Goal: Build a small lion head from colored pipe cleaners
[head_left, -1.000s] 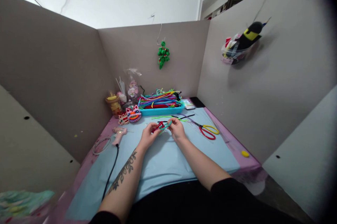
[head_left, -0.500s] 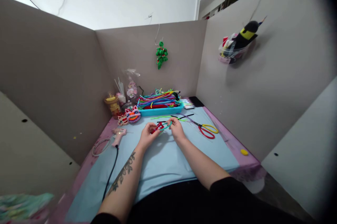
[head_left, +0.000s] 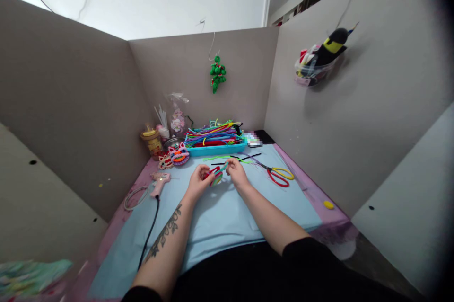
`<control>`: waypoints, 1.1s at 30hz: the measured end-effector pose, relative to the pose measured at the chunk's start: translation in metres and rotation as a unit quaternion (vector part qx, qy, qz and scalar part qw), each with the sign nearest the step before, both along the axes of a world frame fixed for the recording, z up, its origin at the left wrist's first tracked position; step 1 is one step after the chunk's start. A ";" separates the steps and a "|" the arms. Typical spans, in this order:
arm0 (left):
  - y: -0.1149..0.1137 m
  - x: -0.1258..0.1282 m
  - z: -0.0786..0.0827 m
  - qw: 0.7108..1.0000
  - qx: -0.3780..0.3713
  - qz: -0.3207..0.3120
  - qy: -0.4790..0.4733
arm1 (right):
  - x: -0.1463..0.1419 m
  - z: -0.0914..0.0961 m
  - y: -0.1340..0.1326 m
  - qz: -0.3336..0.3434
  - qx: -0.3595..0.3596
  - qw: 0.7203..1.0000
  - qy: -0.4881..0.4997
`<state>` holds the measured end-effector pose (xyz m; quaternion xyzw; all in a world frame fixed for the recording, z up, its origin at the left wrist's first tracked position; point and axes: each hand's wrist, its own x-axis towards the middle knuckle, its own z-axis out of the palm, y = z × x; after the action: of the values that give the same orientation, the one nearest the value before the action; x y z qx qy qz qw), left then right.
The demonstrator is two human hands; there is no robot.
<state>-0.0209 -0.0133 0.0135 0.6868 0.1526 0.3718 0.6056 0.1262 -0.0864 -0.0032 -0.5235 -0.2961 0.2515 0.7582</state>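
Over the middle of the table, my left hand (head_left: 200,180) is closed on a small red and green pipe-cleaner piece (head_left: 215,176), which sticks out to the right past the fingertips. A teal pipe cleaner (head_left: 222,168) runs from this piece up to my right hand (head_left: 236,173), whose thumb and fingers pinch its end. The fingers hide part of the red piece. Behind my hands lie loose green and black pipe cleaners (head_left: 219,164). To the right of my right hand rest scissors (head_left: 280,175) with one red and one yellow handle.
At the back stands a blue tray (head_left: 216,150) heaped with coloured pipe cleaners. Two lion-like fuzzy faces (head_left: 179,154) sit left of it. A pink glue gun (head_left: 161,183) with a black cord lies at the left. A yellow round piece (head_left: 328,205) is near the right edge.
The held piece has turned, showing more of its red and green side. The teal strand has gone from a bent loop to a straighter slant, with my right hand slightly shifted.
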 end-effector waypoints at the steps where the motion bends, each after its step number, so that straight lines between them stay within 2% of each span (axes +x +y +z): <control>1: 0.000 0.000 0.000 1.000 -0.008 -0.004 -0.003 | -0.001 0.001 0.000 0.000 -0.001 1.000 0.011; 8: 0.000 0.002 0.000 0.999 -0.044 -0.011 0.012 | -0.005 0.000 0.000 -0.055 0.024 0.997 0.039; 15: 0.001 0.005 -0.004 0.999 -0.012 0.031 0.022 | -0.006 -0.001 0.001 -0.093 0.019 0.994 0.048; 18: 0.001 0.004 -0.004 0.999 -0.033 0.018 0.013 | -0.007 0.000 0.003 -0.082 0.029 0.992 0.088; 24: 0.005 0.002 -0.002 0.993 -0.115 -0.024 0.010 | -0.011 0.001 0.003 0.002 0.018 0.985 0.174; 33: 0.003 0.000 0.003 0.984 -0.169 -0.052 0.002 | -0.011 0.004 0.000 0.027 0.032 0.981 0.189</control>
<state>-0.0205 -0.0108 0.0168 0.5822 0.1789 0.3076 0.7311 0.1149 -0.0859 0.0007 -0.4343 -0.1693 0.3564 0.8098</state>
